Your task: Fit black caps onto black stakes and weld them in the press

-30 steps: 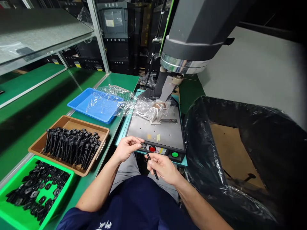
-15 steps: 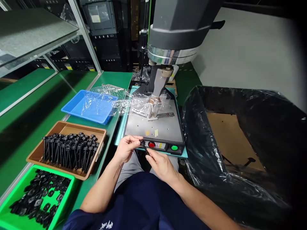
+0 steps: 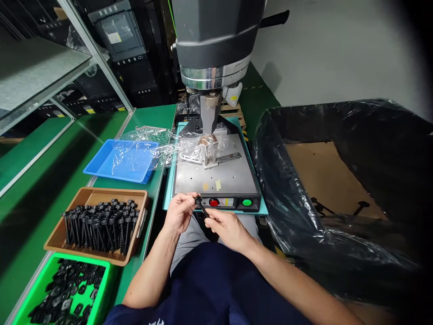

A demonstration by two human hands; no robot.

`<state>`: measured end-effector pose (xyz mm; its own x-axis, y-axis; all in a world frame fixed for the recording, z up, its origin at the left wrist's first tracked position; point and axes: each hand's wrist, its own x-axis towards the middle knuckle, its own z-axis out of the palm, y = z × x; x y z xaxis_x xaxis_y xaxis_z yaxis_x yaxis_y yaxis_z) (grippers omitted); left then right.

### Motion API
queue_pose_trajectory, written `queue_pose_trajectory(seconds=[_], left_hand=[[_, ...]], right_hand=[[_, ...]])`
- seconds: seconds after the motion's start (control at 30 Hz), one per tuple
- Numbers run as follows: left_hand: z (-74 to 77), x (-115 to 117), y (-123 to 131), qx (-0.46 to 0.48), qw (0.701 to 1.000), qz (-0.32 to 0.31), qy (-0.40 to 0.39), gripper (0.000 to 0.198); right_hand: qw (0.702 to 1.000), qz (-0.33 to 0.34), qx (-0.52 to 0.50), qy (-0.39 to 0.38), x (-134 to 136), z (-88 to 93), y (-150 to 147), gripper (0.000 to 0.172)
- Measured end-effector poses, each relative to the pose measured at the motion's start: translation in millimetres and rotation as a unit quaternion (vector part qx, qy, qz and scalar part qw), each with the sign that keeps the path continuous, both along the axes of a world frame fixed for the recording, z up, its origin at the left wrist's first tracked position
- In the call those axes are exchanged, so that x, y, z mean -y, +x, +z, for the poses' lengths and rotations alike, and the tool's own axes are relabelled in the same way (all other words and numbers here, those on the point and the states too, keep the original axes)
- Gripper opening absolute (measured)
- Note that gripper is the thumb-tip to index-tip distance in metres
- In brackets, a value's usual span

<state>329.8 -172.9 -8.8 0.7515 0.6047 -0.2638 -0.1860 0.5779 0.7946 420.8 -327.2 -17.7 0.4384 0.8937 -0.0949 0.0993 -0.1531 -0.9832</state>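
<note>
Between my two hands, just in front of the machine's front panel, is a slim black threaded part (image 3: 200, 205). My left hand (image 3: 179, 213) pinches its head end with thumb and forefinger. The fingers of my right hand (image 3: 227, 228) are closed on the lower end of the same part. Beyond them stands the press machine (image 3: 213, 49) with a metal base plate (image 3: 198, 178), a small fixture (image 3: 209, 151) under its head, and a red button (image 3: 214, 202) and a green button (image 3: 246, 202) in front.
To the left are a brown tray (image 3: 54, 239) of upright black threaded parts, a green tray (image 3: 30, 282) of small black pieces, and a blue tray (image 3: 98, 158) partly under clear plastic film. At right stands a large box lined with black plastic (image 3: 280, 180).
The view has shifted, so the machine head appears further left and the trays lower. Both hands keep hold of the black part in nearly the same place.
</note>
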Motion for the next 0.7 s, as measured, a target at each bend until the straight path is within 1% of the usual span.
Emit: queue_pose_trajectory(seconds=[0.03, 0.07, 0.1, 0.13, 0.2, 0.23, 0.3, 0.37, 0.43, 0.5, 0.6, 0.7], left_hand=[[-0.6, 0, 1, 0.002, 1.000, 0.004, 0.009, 0.023], [-1.1, 1, 2, 0.007, 1.000, 0.009, 0.017, 0.023], [-1.5, 1, 3, 0.014, 1.000, 0.013, 0.024, 0.022], [-1.6, 2, 4, 0.023, 0.999, 0.017, 0.028, 0.021], [-1.2, 2, 5, 0.034, 0.999, 0.019, 0.027, 0.021], [-0.8, 2, 6, 0.034, 0.999, 0.017, 0.023, 0.021], [-0.2, 3, 7, 0.022, 0.999, 0.009, 0.023, 0.022], [-1.0, 3, 7, 0.005, 0.999, 0.001, 0.040, 0.022], [-3.6, 4, 6, 0.001, 0.997, -0.005, 0.077, 0.023], [-6.9, 6, 6, 0.004, 0.990, -0.005, 0.139, 0.025], [-9.3, 7, 5, -0.010, 0.975, 0.013, 0.223, 0.026], [-6.9, 6, 8, -0.030, 0.965, 0.029, 0.258, 0.022]], right_hand=[[0.999, -0.019, 0.033, -0.001, 0, 0.3, -1, 0.020], [0.999, -0.026, 0.042, 0.002, -1, 0.6, -1, 0.019], [1.000, -0.018, 0.022, 0.009, -1, 0.8, -2, 0.020], [1.000, 0.002, -0.018, 0.018, -2, 1.0, -2, 0.022], [0.991, 0.044, -0.118, 0.038, -3, 1.4, -1, 0.027], [0.987, 0.051, -0.149, 0.045, -3, 1.8, -1, 0.030], [0.985, 0.040, -0.160, 0.046, -3, 3.0, 1, 0.031], [0.987, 0.020, -0.153, 0.042, -2, 4.7, 3, 0.030], [0.985, 0.018, -0.166, 0.045, -1, 6.0, 5, 0.031], [0.980, 0.026, -0.191, 0.051, 1, 6.1, 6, 0.033], [0.974, 0.031, -0.217, 0.054, 0, 2.7, 8, 0.036], [0.974, 0.031, -0.220, 0.048, -4, -3.2, 10, 0.039]])
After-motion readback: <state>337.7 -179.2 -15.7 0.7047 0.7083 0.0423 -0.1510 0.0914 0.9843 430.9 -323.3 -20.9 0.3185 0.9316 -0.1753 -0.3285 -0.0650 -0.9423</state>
